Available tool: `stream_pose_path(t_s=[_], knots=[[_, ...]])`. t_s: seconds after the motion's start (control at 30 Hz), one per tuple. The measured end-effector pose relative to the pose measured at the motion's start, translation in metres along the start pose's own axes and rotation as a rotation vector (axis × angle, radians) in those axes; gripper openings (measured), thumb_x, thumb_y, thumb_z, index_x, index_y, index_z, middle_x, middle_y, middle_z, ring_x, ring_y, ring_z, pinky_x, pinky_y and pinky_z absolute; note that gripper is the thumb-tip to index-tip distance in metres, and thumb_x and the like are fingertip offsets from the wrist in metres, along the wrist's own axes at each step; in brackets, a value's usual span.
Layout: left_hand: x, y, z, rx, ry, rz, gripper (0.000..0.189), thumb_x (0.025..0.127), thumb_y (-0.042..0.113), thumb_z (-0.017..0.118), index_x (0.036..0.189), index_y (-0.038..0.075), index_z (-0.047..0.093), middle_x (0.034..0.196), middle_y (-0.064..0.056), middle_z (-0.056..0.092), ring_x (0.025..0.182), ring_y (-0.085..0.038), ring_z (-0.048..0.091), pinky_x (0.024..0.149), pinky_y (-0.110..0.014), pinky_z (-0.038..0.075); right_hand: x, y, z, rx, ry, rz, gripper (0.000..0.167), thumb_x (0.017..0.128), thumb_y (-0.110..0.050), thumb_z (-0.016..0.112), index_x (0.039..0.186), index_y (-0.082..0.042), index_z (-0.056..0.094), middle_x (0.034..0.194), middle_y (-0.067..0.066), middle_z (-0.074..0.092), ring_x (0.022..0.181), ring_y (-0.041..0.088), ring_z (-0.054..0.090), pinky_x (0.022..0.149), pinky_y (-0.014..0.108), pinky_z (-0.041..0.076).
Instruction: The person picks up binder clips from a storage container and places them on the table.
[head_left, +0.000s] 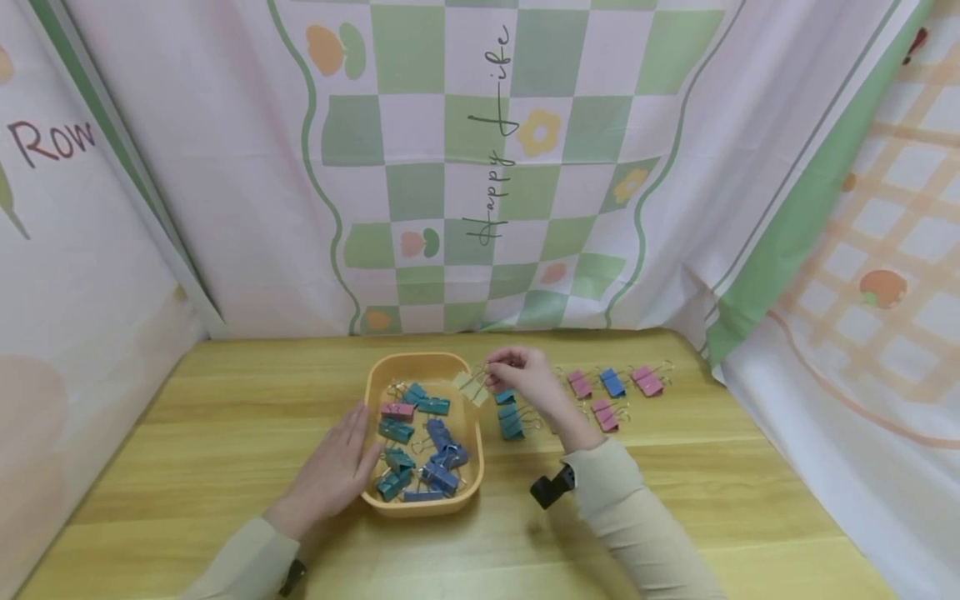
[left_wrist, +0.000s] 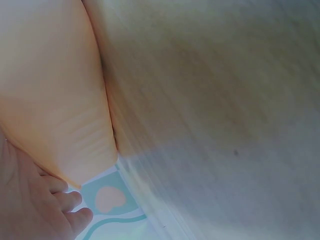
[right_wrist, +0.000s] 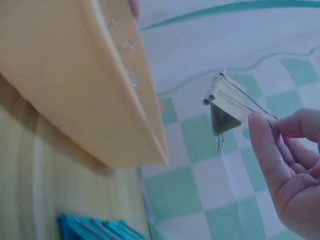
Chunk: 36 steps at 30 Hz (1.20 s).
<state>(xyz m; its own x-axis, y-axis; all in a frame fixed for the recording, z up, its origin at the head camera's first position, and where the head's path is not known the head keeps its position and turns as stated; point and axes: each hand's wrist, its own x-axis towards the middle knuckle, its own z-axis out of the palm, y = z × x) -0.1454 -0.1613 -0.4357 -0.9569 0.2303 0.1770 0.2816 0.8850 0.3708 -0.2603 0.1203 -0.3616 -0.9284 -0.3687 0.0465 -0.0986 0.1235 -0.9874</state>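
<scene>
An orange-yellow plastic tray [head_left: 480,467] holds teal binder clips [head_left: 396,431], blue binder clips [head_left: 441,477] and a pink binder clip [head_left: 397,411]. Along its left wall lies my left hand [head_left: 335,462], fingers extended and touching the side. In the left wrist view, the fingers [left_wrist: 67,201] show below the tray wall [left_wrist: 60,115]. Above the tray's right rim, my right hand [head_left: 525,379] pinches a pale yellow binder clip [head_left: 471,387] by a wire handle. The right wrist view shows this clip [right_wrist: 227,107] hanging in the air, apart from the tray [right_wrist: 115,100].
Right of the tray, teal clips [head_left: 512,422], pink clips [head_left: 648,380] and a blue clip [head_left: 612,382] lie in rough rows on the wooden table [head_left: 247,400]. The right forearm partly covers these rows. A patterned curtain [head_left: 480,192] hangs behind the table.
</scene>
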Motion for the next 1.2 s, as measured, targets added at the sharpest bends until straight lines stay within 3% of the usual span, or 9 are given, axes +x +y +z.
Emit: stream_pose_path(t_s=[0.43,0.73,0.97,1.2], knots=[[-0.002,0.0,0.0,0.0,-0.006,-0.001,0.062,0.1,0.031,0.035,0.141,-0.01,0.016,0.147,-0.023,0.013,0.133,-0.038,0.019,0.107,-0.048,0.019,-0.013,-0.007,-0.053,0.014,0.138,-0.021,0.024,0.091,0.002,0.052,0.109,0.018,0.05,0.089,0.017,0.061,0.075,0.016,0.063,0.075,0.033,0.054],[-0.001,0.0,-0.001,0.003,-0.007,0.0,0.062,0.1,0.031,0.036,0.141,-0.011,0.017,0.147,-0.023,0.013,0.133,-0.038,0.019,0.107,-0.048,0.019,-0.025,-0.007,-0.089,-0.007,0.235,-0.068,0.026,0.092,0.001,0.052,0.111,0.019,0.049,0.096,0.026,0.06,0.075,0.014,0.064,0.073,0.028,0.054],[0.0,0.001,0.0,0.001,-0.004,0.008,0.062,0.1,0.031,0.036,0.141,-0.011,0.017,0.147,-0.024,0.013,0.133,-0.038,0.019,0.107,-0.048,0.019,-0.033,-0.002,-0.112,0.027,0.298,-0.086,0.017,0.091,0.002,0.053,0.104,0.013,0.052,0.085,0.014,0.064,0.071,0.012,0.064,0.07,0.025,0.054],[0.0,0.001,0.0,0.004,-0.006,0.009,0.062,0.1,0.031,0.035,0.141,-0.01,0.016,0.147,-0.024,0.013,0.133,-0.038,0.019,0.107,-0.048,0.019,-0.041,0.006,-0.137,0.146,0.372,-0.083,0.023,0.09,0.006,0.053,0.106,0.02,0.047,0.077,0.005,0.066,0.066,0.012,0.065,0.067,0.023,0.054]])
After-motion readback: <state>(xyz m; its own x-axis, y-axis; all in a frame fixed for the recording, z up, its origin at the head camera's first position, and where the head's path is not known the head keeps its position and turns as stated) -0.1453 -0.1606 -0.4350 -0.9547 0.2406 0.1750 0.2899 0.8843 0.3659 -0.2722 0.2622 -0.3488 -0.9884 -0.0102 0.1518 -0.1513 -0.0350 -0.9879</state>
